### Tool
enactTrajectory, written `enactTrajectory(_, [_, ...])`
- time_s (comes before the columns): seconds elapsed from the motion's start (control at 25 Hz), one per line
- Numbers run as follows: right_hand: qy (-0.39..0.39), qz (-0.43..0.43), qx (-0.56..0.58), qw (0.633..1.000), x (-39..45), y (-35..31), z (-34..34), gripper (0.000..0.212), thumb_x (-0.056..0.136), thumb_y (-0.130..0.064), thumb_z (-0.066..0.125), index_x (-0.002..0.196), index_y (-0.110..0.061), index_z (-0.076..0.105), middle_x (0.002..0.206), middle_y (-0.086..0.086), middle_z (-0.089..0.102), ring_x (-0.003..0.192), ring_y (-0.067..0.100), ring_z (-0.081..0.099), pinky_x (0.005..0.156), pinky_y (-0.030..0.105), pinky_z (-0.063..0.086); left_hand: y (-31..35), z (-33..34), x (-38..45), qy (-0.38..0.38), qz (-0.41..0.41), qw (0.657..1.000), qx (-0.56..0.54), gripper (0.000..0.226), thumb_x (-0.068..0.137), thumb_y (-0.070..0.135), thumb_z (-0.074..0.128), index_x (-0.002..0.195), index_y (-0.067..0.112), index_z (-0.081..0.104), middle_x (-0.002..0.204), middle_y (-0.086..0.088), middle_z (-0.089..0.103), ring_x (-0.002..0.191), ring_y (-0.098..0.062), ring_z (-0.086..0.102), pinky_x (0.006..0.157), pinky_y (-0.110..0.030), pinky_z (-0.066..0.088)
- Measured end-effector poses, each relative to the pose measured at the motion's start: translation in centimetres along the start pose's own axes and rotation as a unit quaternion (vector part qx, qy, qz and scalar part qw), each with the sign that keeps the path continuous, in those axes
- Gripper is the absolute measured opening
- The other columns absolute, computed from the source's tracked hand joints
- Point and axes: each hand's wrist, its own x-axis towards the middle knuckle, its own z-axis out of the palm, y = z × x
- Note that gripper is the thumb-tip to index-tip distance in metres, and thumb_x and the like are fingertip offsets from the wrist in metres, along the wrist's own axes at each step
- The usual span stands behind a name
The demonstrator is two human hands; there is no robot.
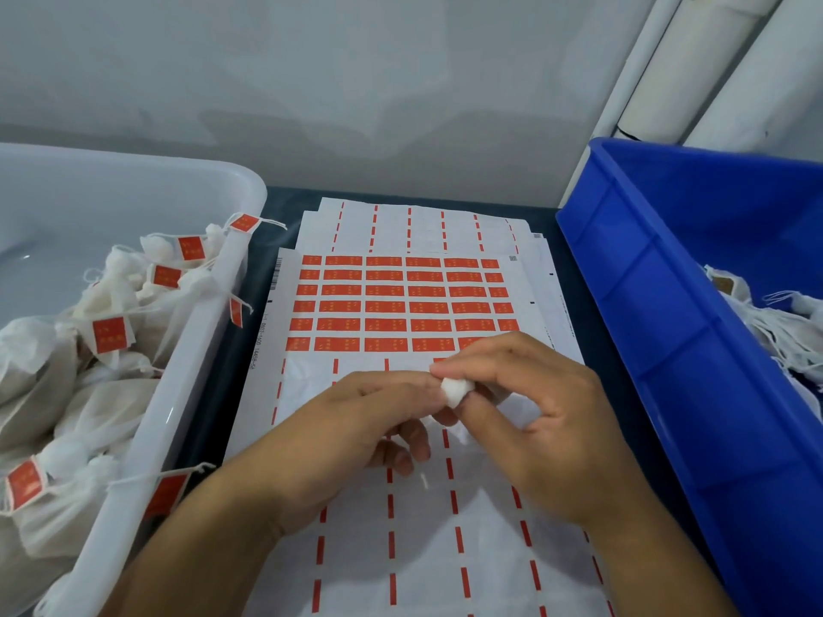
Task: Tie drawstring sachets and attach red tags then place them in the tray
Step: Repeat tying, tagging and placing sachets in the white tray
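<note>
A small white sachet (pixel 455 391) shows as a bunched tip between my two hands, low over the sticker sheet. My left hand (pixel 378 420) holds it from the left with curled fingers. My right hand (pixel 530 403) pinches its top from the right. Most of the sachet is hidden by my fingers. The sheet of red tags (pixel 401 305) lies flat on the table just beyond my hands, with several full rows of red stickers. The white tray (pixel 209 313) on the left holds several tied sachets with red tags.
A blue bin (pixel 659 305) stands at the right with untagged white sachets (pixel 775 322) in it. More peeled sticker sheets (pixel 423 229) lie under and behind the top sheet. A grey wall closes the back of the table.
</note>
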Motion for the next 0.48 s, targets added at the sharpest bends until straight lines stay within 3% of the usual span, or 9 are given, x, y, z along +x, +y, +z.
enactTrajectory(0.2, [0.014,0.018,0.039,0.999,0.08,-0.24,0.43,0.017,0.098,-0.029,0.066,0.113,-0.034,0.073,0.113,-0.022,0.071,0.112,0.013,0.067,0.087,0.022,0.057,0.41,0.32,-0.53,0.028,0.055,0.998,-0.007,0.036,0.083,0.053,0.071,0.091,0.019,0.08,0.082,-0.013,0.061,0.067,-0.01,0.054,0.067,-0.022,0.048])
enactTrajectory(0.36, [0.009,0.018,0.072,0.997,0.19,-0.54,0.4,0.019,0.099,-0.031,0.063,0.115,-0.038,0.07,0.115,-0.021,0.071,0.115,0.016,0.067,0.088,0.023,0.057,0.53,0.52,-0.91,0.051,0.105,0.993,0.001,0.025,0.08,0.05,0.07,0.08,0.027,0.082,0.063,0.005,0.06,0.06,-0.003,0.053,0.06,-0.018,0.048])
enactTrajectory(0.48, [0.002,0.011,0.073,0.997,0.17,-0.6,0.14,0.019,0.099,-0.031,0.063,0.115,-0.036,0.071,0.116,-0.021,0.071,0.115,0.016,0.067,0.088,0.023,0.057,0.5,0.73,-0.93,0.061,0.126,0.99,-0.001,0.023,0.076,0.049,0.072,0.078,0.028,0.082,0.061,0.005,0.061,0.059,-0.003,0.053,0.058,-0.015,0.047])
